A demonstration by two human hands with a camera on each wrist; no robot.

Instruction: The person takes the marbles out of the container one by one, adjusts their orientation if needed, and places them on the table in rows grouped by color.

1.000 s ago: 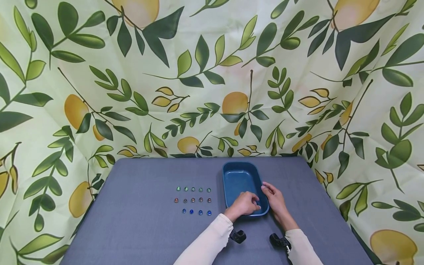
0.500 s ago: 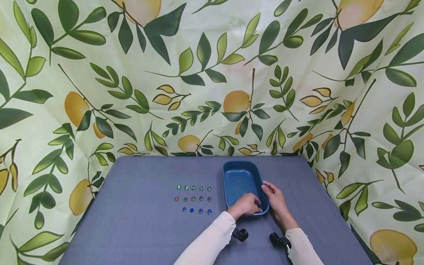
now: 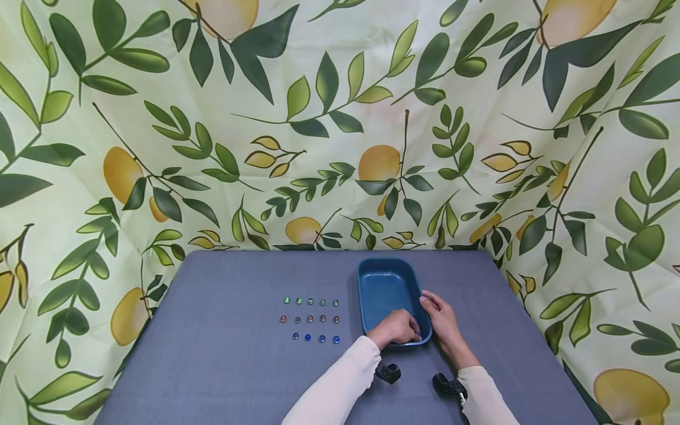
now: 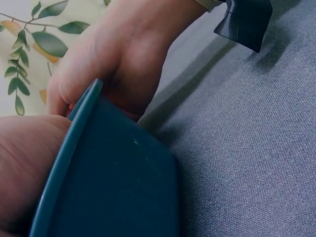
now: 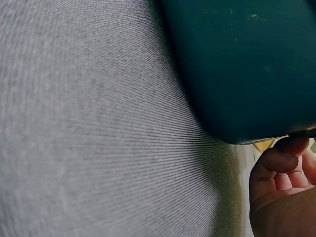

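A deep blue plastic tray (image 3: 390, 262) stands at the right of the table. My left hand (image 3: 395, 327) reaches over its near side, fingers bent down into the near right corner. Their tips are hidden, so I cannot see whether they hold anything; the left wrist view shows only part of this hand (image 4: 27, 168) behind the tray wall (image 4: 123, 177). My right hand (image 3: 445, 321) grips the tray's right rim; in the right wrist view its thumb (image 5: 291, 144) touches the edge. Left of the tray lie glass marbles in rows: green marbles (image 3: 310, 301), reddish-brown marbles (image 3: 310, 319) and blue marbles (image 3: 321, 339).
A grey cloth covers the table (image 3: 223, 366). Behind and on both sides hangs a leaf-and-fruit patterned curtain (image 3: 329, 147). Black wrist cameras are strapped to both wrists, the left wrist camera (image 3: 389, 373) and the right wrist camera (image 3: 448, 386).
My left hand has shifted slightly right in the tray's near corner, its fingers curling lower. The right hand stays on the rim, and the marble rows are unchanged. The head view has tilted slightly.
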